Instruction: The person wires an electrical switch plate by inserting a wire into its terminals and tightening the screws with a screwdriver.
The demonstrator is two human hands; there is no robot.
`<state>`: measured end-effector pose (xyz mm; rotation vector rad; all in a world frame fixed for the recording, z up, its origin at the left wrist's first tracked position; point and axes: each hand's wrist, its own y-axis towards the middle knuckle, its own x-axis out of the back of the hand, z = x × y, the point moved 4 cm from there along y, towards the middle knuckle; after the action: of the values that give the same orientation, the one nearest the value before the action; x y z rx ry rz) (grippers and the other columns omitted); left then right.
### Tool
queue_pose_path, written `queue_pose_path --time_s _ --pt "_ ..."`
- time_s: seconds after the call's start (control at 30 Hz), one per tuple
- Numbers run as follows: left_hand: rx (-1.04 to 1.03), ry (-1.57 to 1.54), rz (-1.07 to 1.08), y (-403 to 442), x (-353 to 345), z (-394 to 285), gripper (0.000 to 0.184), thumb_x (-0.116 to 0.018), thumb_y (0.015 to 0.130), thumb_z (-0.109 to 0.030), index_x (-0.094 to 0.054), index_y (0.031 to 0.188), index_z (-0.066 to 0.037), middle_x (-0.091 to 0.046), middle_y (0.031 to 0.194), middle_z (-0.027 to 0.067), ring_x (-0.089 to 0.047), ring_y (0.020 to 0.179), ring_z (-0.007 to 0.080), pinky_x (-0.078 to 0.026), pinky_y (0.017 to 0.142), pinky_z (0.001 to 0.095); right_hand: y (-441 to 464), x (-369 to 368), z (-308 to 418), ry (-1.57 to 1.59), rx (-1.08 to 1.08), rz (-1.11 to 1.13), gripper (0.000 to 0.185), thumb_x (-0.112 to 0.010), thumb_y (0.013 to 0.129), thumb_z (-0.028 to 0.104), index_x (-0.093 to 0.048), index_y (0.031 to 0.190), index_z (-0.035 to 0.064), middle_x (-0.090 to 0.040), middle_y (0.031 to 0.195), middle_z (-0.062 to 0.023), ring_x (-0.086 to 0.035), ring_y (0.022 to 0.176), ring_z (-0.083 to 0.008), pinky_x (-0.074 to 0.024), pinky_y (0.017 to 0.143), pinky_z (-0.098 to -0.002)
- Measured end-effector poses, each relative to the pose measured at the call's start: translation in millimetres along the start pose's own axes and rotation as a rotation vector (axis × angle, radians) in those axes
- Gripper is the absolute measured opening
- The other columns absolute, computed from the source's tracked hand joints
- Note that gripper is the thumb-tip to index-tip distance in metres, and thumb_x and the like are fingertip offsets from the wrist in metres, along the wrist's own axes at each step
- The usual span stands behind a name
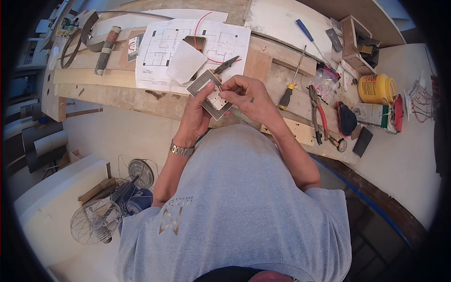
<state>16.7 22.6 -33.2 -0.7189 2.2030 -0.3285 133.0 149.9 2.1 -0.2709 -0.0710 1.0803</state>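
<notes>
Near the bench's front edge, my left hand [198, 113] is wrapped round a grey rectangular frame with white modules [210, 96], held tilted, thumb on its face. My right hand [248, 96] is closed in a pinch at the right side of that frame; whatever lies between its fingertips is too small to make out. Just beyond the frame are pliers with black jaws [227, 64] and a white ribbed sheet [186, 62], both on a printed floor plan [159, 44]. A thin red wire [199, 23] curves over the plan.
On the right lie a yellow-black screwdriver [286, 97], a blue screwdriver [304, 30], red-handled pliers [323, 115], a yellow tub [376, 89] and a wooden box [348, 44]. A rolled tube [108, 50] lies left. A fan [96, 221] stands below left.
</notes>
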Motion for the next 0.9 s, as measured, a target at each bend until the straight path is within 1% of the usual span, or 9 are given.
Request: queue_pose_path --time_s 0.07,0.23,0.33,0.5,0.57,0.7,0.77,0.83,0.9 --pt "-0.012 0.040 0.004 -1.2 -0.6 -0.3 0.047 -0.069 0.106 -0.036 -0.057 0.141 -0.007 -0.070 0.125 0.0118 -0.074 0.110 0.0228 -0.070 0.080 0.0467 -1.4 -2.0 4.6 -0.099 0.052 -0.020 0.022 -0.074 0.103 0.013 -0.072 0.111 -0.0071 -0.074 0.094 -0.0101 -0.073 0.083 -0.0139 -0.0659 0.065 -0.0312" --pt "-0.027 0.082 -0.022 -3.4 0.2 -2.7 0.046 -0.071 0.106 -0.036 -0.059 0.139 -0.006 -0.071 0.124 0.0097 -0.073 0.111 0.0203 -0.065 0.090 0.0417 0.3 -3.1 -9.4 0.047 -0.004 0.034 0.023 -0.073 0.105 0.018 -0.071 0.113 -0.0032 -0.074 0.093 -0.0090 -0.071 0.081 -0.0105 -0.0623 0.062 -0.0288" --pt "-0.061 0.050 -0.056 -0.3 6.0 -2.1 0.042 -0.072 0.105 -0.031 -0.061 0.136 -0.005 -0.073 0.116 0.0084 -0.075 0.103 0.0182 -0.066 0.081 0.0366 -4.3 5.2 -8.4 0.206 -0.084 0.084 0.023 -0.072 0.107 0.021 -0.069 0.116 -0.0001 -0.075 0.094 -0.0092 -0.071 0.076 -0.0105 -0.0594 0.060 -0.0274" --pt "-0.076 0.078 -0.087 -2.1 3.8 -3.8 0.039 -0.073 0.105 -0.030 -0.063 0.134 -0.006 -0.075 0.114 0.0074 -0.075 0.101 0.0162 -0.063 0.089 0.0333 -12.8 7.9 -7.2 0.431 -0.163 0.169 0.023 -0.069 0.109 0.022 -0.066 0.120 0.0019 -0.075 0.094 -0.0104 -0.072 0.071 -0.0131 -0.0583 0.062 -0.0267" --pt "-0.082 0.109 -0.089 -4.5 3.0 -4.2 0.039 -0.074 0.104 -0.030 -0.065 0.133 -0.005 -0.075 0.114 0.0072 -0.074 0.101 0.0155 -0.062 0.091 0.0328 -14.6 5.0 -11.3 0.304 -0.122 0.057 0.020 -0.068 0.110 0.021 -0.067 0.118 0.0028 -0.076 0.094 -0.0103 -0.073 0.072 -0.0131 -0.0587 0.064 -0.0275" --pt "-0.147 0.238 -0.096 -4.6 -3.0 -4.0 0.038 -0.079 0.101 -0.030 -0.068 0.127 -0.005 -0.075 0.111 0.0058 -0.073 0.097 0.0139 -0.063 0.080 0.0313 -17.3 -0.1 -17.0 0.109 -0.030 -0.019 0.018 -0.069 0.108 0.017 -0.067 0.116 0.0015 -0.072 0.096 -0.0115 -0.074 0.080 -0.0190 -0.0591 0.068 -0.0333" --pt "-0.167 0.285 -0.083 -3.4 -7.4 -4.1 0.038 -0.081 0.100 -0.029 -0.069 0.126 -0.005 -0.075 0.110 0.0055 -0.073 0.095 0.0136 -0.064 0.075 0.0308 -24.0 0.4 9.1 -0.479 0.325 -0.177 0.016 -0.069 0.106 0.012 -0.066 0.116 -0.0005 -0.064 0.101 -0.0137 -0.072 0.086 -0.0276 -0.0583 0.074 -0.0387" --pt "-0.200 0.360 -0.078 -3.0 -12.9 -5.4 0.035 -0.081 0.099 -0.029 -0.070 0.123 -0.005 -0.075 0.109 0.0058 -0.073 0.091 0.0134 -0.063 0.067 0.0311 -25.2 -1.2 12.5 -0.495 0.351 -0.196 0.015 -0.068 0.105 0.010 -0.065 0.115 -0.0012 -0.061 0.103 -0.0149 -0.070 0.087 -0.0308 -0.0569 0.076 -0.0409" --pt "-0.197 0.341 -0.081 -2.1 -15.4 -5.7 0.035 -0.081 0.100 -0.029 -0.070 0.124 -0.005 -0.075 0.108 0.0059 -0.073 0.091 0.0139 -0.064 0.066 0.0316 -25.0 -0.2 14.5 -0.512 0.378 -0.215 0.014 -0.067 0.105 0.009 -0.064 0.114 -0.0020 -0.057 0.105 -0.0161 -0.068 0.089 -0.0340 -0.0556 0.078 -0.0432"
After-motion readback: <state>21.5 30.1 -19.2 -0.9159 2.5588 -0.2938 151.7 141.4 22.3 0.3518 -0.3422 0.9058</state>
